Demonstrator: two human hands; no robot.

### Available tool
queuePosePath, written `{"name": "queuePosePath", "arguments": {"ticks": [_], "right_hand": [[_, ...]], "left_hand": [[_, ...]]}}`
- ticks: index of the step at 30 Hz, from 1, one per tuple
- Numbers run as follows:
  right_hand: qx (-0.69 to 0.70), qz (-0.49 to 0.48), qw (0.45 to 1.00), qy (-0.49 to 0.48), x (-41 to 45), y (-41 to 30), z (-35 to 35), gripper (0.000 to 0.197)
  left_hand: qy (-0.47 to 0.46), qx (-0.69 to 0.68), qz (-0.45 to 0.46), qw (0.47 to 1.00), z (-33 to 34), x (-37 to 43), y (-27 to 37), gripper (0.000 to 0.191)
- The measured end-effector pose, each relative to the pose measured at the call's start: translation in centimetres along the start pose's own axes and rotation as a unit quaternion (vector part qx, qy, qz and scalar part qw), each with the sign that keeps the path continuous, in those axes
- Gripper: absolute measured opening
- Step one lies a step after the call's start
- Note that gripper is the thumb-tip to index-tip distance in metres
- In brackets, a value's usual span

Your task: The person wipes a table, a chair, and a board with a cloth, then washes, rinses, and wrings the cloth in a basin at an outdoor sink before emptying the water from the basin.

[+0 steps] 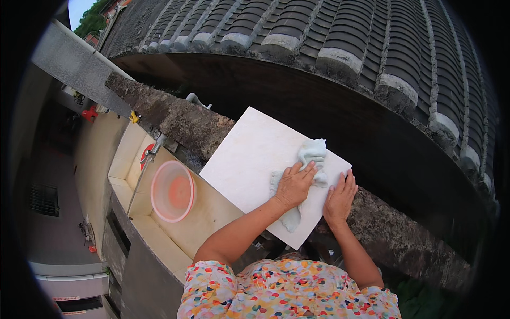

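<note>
A square white board or tile (247, 159) rests on top of a rough stone wall in front of me. Under my left hand (297, 183) lies a crumpled pale-green cloth (312, 153), pressed flat against the board's surface to the right of its middle. Part of the cloth trails out below the wrist toward the near corner. My right hand (340, 199) lies along the board's right edge, fingers together and extended, thumb beside the edge. What the right fingertips touch beneath is hidden.
A pink-rimmed plastic basin (175, 191) stands in a tiled sink (223, 215) on the left, below a metal tap (157, 145). The mossy wall top (175, 113) runs diagonally under the board. Beyond a dark gap rises a grey tiled roof (342, 36). Far below left lies a courtyard floor (59, 235).
</note>
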State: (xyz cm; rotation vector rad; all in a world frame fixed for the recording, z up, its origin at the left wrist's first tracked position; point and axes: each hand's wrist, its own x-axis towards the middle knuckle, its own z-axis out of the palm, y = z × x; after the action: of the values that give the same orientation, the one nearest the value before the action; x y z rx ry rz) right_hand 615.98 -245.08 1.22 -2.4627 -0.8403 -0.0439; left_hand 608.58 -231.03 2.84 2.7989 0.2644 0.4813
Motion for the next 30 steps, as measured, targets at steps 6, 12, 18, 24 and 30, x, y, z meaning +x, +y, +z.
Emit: {"name": "queuePosePath", "arguments": {"ticks": [6, 12, 18, 24, 30], "right_hand": [[-0.020, 0.002, 1.000, -0.010, 0.1, -0.1, 0.2, 0.051], [-0.022, 0.013, 1.000, -0.013, 0.0, 0.3, 0.5, 0.053], [-0.015, 0.014, 1.000, -0.020, -0.2, 0.3, 0.4, 0.054], [-0.014, 0.010, 1.000, -0.021, 0.2, -0.2, 0.1, 0.057], [0.002, 0.005, 1.000, -0.023, 0.0, 0.4, 0.5, 0.059]], "left_hand": [[0.075, 0.176, -0.299, 0.935, -3.0, 4.6, -15.1, 0.032], [0.035, 0.056, -0.055, 0.996, 2.0, 5.1, -2.6, 0.033], [0.021, 0.075, -0.031, 0.997, 0.9, 5.6, -3.6, 0.029], [0.030, 0.192, -0.198, 0.961, -0.2, 6.7, -8.4, 0.028], [-0.009, -0.033, 0.040, 0.999, 2.5, 4.9, 3.1, 0.031]]}}
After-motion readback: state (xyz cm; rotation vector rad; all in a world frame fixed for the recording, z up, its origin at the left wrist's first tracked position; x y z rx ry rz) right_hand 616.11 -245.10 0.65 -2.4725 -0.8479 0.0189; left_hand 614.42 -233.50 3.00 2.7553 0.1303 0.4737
